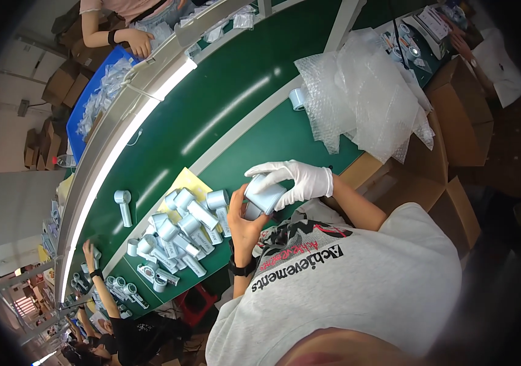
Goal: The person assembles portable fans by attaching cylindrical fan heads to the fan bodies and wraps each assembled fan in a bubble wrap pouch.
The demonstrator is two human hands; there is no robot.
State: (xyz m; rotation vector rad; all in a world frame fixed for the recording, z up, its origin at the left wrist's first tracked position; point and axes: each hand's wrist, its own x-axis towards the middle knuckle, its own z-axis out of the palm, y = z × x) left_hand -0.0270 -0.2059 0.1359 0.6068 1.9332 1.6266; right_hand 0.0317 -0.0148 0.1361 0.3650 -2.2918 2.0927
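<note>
This looks like a factory's assembly or packing line: a long green work surface [230, 91] sweeps across the frame under a tube lamp [175, 77], with a heap of matching pale-blue devices [178, 230] left of centre, bubble wrap [370, 91] and cardboard boxes [464, 116] at right, and co-workers [141, 335] upper and lower left.

The left hand [245, 230] and gloved right hand [306, 183] cover parts of the pale-blue device [265, 197] between them. A pile [169, 229] hides its own lowest pieces and much of the yellow sheet [187, 179]. Bubble wrap [376, 91] overlaps 1 pale-blue cylinder [296, 99]. The upper edge cuts off a far-left co-worker [129, 8]; the pile's print [214, 236] is too small to read.
</note>
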